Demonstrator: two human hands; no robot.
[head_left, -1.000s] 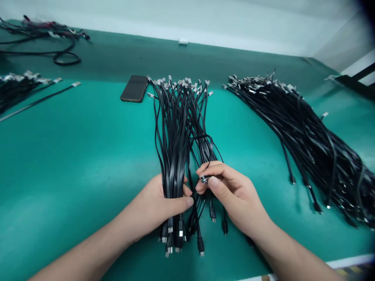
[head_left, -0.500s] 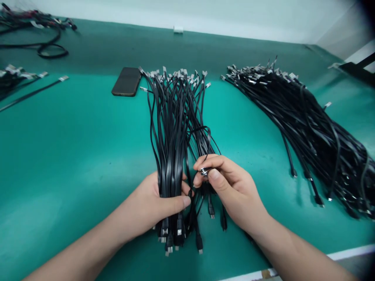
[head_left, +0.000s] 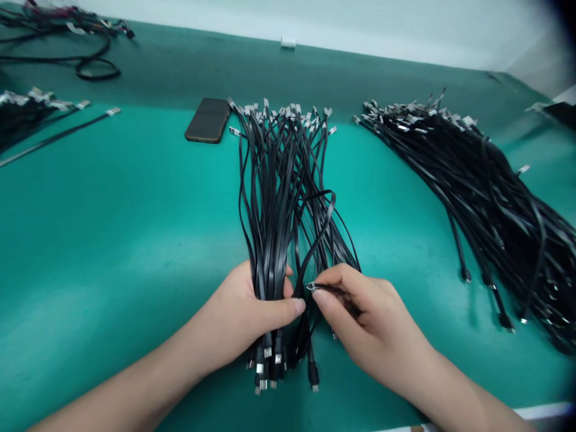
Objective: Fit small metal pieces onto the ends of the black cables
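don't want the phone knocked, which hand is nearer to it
Left. The left hand, around a cable bundle, is in front of the phone and slightly right; the right hand is farther right.

Left hand (head_left: 261, 315): fingers mostly hidden behind cable bundle (head_left: 270, 216). Right hand (head_left: 375, 333): curled fingers cover most of dark shiny-tipped piece (head_left: 311, 287), too small to identify; loose cables (head_left: 344, 243) partly hidden behind same hand. Forearms (head_left: 135, 369) cut off by bottom edge. Right of hands, large cable pile (head_left: 477, 198) cut off by right edge. Left of hands, smaller cable pile (head_left: 22, 123) blurred, cut off by left edge; wire tangle (head_left: 67, 27) beyond it, likewise. White piece (head_left: 288, 42) beyond hands too small to identify.
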